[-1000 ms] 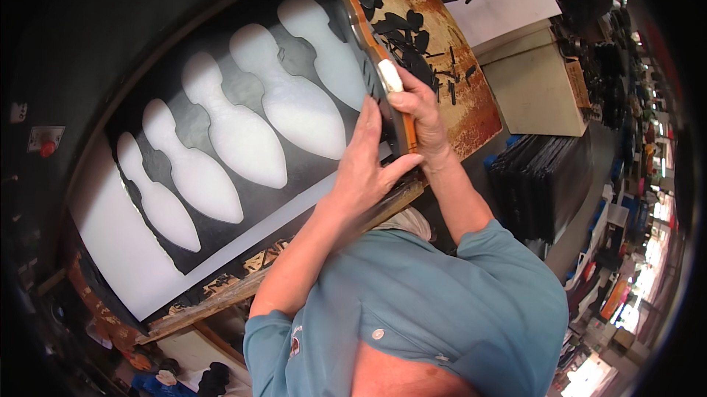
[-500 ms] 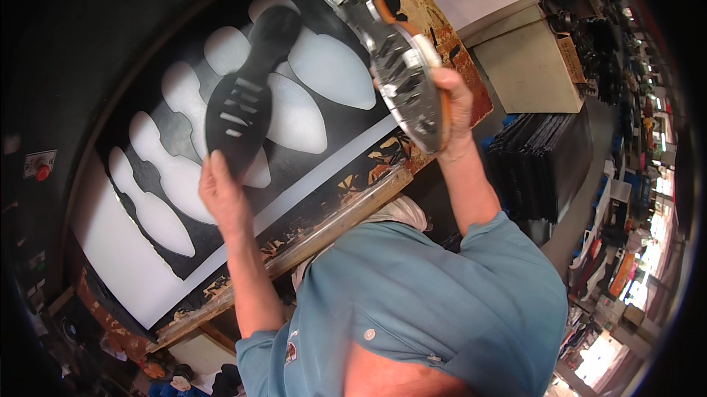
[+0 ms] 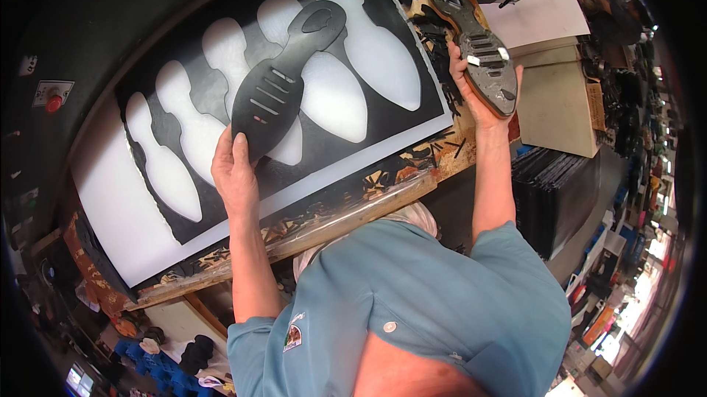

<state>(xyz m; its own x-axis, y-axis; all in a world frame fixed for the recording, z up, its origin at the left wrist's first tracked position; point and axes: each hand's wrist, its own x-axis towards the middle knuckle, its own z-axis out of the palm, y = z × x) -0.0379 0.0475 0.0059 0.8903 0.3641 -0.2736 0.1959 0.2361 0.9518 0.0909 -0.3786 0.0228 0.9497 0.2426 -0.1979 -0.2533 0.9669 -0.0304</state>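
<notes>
A black shoe-sole cut-out (image 3: 266, 99) with several slots across its forepart is pinched by its wide end in my left hand (image 3: 237, 172). It is tilted over a black sheet (image 3: 398, 123) that has several sole-shaped openings with white showing through. My right hand (image 3: 487, 111) grips a sole-shaped cutting die (image 3: 482, 51), fingers along one edge and thumb along the other. The die's slotted, shiny dark face is turned up. It is held right of the sheet, above the scrap-strewn worktable.
Under the sheet lies a white board (image 3: 103, 198). Black scraps (image 3: 434, 36) litter the worn table, whose wooden front edge (image 3: 353, 213) runs before me. Right stand a pale box (image 3: 552, 95) and stacked black sheets (image 3: 552, 191). A red button (image 3: 54, 102) sits on the dark machine at left.
The die has moved right, off the sheet's edge, and its face has turned up. The sole cut-out stays in my left hand, slightly shifted. The whole view has shifted somewhat.
</notes>
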